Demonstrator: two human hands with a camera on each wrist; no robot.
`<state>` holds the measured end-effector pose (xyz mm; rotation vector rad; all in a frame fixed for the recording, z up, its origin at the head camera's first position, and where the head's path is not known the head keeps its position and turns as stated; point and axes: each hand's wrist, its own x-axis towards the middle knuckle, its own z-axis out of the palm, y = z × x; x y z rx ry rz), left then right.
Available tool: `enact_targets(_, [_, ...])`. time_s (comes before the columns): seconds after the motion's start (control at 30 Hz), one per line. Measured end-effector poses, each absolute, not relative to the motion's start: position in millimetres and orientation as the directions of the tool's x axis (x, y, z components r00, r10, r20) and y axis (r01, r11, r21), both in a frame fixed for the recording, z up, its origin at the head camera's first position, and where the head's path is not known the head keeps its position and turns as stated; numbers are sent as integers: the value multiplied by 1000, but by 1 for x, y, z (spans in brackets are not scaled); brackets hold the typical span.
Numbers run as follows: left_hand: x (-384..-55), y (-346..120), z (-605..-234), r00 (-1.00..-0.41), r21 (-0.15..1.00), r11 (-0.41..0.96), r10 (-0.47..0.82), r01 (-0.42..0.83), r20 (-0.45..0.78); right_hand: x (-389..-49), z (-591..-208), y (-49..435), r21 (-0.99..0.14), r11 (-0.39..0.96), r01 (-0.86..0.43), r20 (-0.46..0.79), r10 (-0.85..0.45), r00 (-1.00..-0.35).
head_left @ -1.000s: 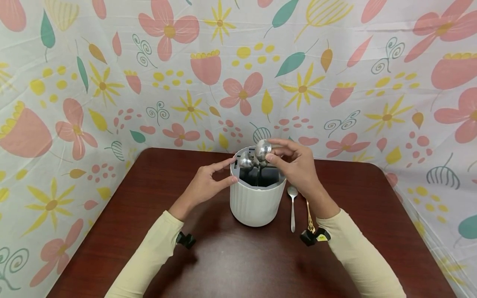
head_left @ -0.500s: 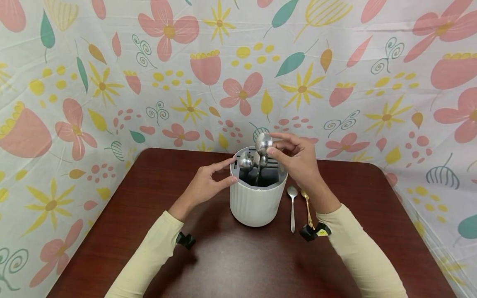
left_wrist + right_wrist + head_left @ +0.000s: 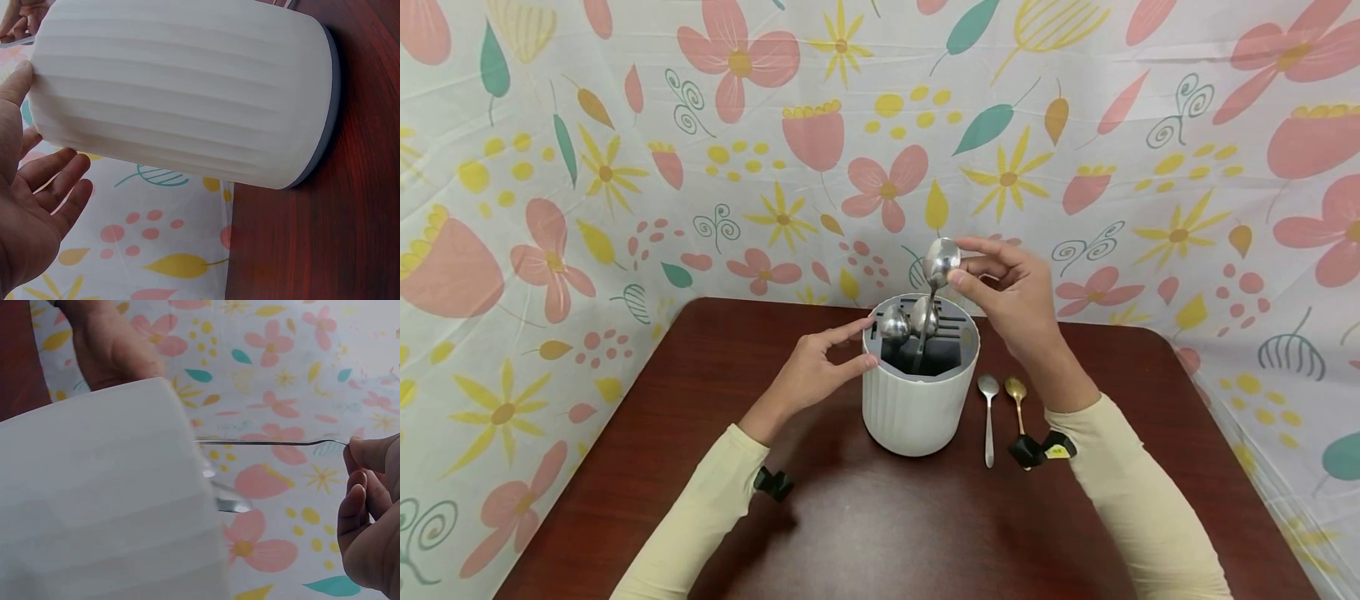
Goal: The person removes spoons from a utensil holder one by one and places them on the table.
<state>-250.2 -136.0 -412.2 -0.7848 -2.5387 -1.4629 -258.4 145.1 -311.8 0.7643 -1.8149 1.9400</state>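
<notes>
A white ribbed cutlery holder [image 3: 913, 417] with a grey slotted top stands on the table. My right hand [image 3: 1018, 292] pinches a silver spoon [image 3: 942, 260] by its bowl between thumb and fingers. The spoon's handle slants down into the holder's front opening, its lower end hidden. In the right wrist view, the spoon [image 3: 262, 443] sticks out past the rim. Two more silver spoons stand bowl-up in the holder, one spoon [image 3: 895, 323] left of the other. With thumb and forefinger extended, my left hand [image 3: 820, 367] touches the holder's left rim; its other fingers hang loosely in the left wrist view.
To the right of the holder, a silver spoon [image 3: 988, 417] lies beside a gold spoon [image 3: 1017, 392], whose lower part is covered by the right wrist camera. The dark wooden table [image 3: 865, 533] meets a floral cloth [image 3: 887, 125] behind it.
My right hand has risen and shifted slightly right, drawing the spoon farther up out of the holder. The gold spoon's bowl now shows from behind the hand. My left hand has stayed put.
</notes>
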Motion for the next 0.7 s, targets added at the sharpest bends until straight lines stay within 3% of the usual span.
enact_targets(0.37, [-250, -137, -412, -857, 790, 377, 388, 484, 340, -260, -290, 155, -741, -174, -648, 664, -45, -747])
enact_targets(0.7, [-250, -136, -412, -857, 788, 382, 390, 483, 337, -259, -271, 172, -738, -197, -646, 658, 4, -753])
